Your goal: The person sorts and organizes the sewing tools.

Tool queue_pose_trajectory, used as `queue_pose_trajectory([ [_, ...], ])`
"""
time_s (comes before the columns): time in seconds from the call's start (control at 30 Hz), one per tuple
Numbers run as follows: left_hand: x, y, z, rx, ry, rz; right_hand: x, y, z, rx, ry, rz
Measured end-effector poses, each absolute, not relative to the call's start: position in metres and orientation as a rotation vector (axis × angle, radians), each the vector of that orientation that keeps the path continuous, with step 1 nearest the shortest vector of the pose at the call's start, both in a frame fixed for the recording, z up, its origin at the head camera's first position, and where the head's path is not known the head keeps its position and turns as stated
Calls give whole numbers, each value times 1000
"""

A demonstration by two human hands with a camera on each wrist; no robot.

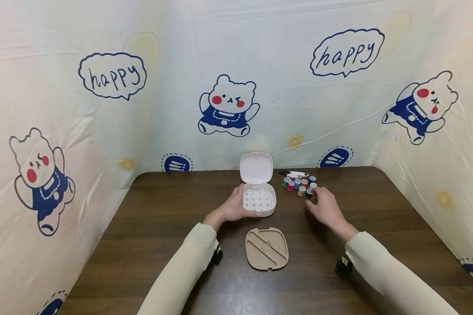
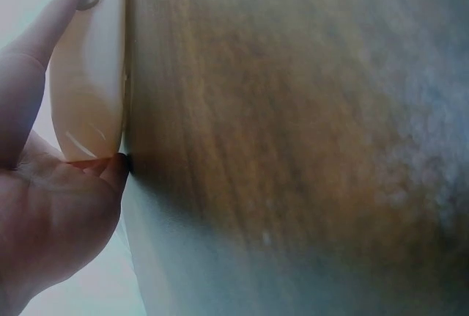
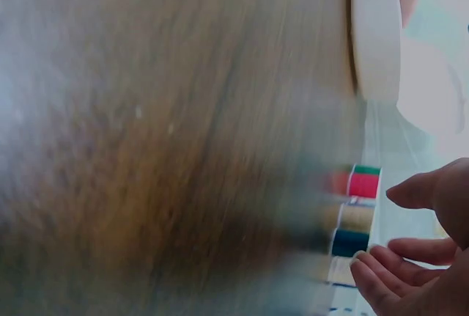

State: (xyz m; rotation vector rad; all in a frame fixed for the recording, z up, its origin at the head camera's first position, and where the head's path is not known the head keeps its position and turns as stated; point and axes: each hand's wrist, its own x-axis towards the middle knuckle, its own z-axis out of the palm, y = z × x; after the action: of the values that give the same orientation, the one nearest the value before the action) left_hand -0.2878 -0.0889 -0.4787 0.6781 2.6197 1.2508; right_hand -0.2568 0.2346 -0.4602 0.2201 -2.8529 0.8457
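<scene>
Left hand (image 1: 235, 207) grips white rounded plastic box (image 1: 268, 212) on dark-brown wooden table (image 1: 173, 197). Right hand (image 1: 326, 208): thumb and fingers parted, beside dark-green cylindrical thread spool (image 1: 308, 193) right of box; touching or not, can't tell.

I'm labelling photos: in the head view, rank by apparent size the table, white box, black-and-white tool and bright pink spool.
Largest to smallest:
Table
White box
Black-and-white tool
Bright pink spool

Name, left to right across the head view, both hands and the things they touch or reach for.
Left hand → open white box → thread spools → right hand.
</scene>
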Motion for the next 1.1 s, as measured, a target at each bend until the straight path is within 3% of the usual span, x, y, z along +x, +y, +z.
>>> queue_pose_trajectory([
  [0.4, -300, -91, -498, 700, 2632, 1236, -271, 247, -471, 137, -2830, 978],
  [1.1, -287, -88, -480, 694, 2642, 1239, -287, 246, -483, -41, -2703, 1176],
])
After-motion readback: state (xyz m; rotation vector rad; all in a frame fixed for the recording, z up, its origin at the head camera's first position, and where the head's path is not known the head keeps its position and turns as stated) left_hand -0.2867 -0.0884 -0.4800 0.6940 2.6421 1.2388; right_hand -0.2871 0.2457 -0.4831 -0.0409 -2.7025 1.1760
